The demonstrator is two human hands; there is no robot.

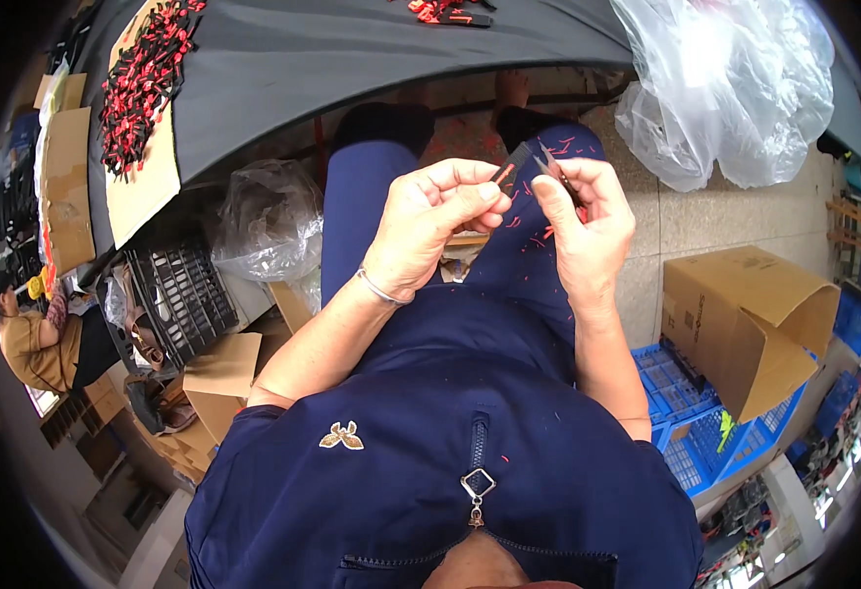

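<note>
- The left hand (429, 224) has its grip pressed together: thumb and forefinger pinch a small dark strip (511, 167) by its near end. The right hand (588, 221) is closed around a small cutting tool (552, 165), whose tips meet the strip at 12 o'clock of both hands, above the lap.
- The grey desk (352, 59) curves at 12 o'clock; a pile of red-and-black pieces (141, 83) lies on cardboard at 10 o'clock.
- A clear plastic bag (735, 79) hangs at 2 o'clock, a cardboard box (745, 314) stands at 3 o'clock.
- The strip seems light, thin and bendable; I judge it is best held near the cutting place, firmly, so it does not flex away.
- Red trimmings (529, 221) lie on the dark blue lap.
</note>
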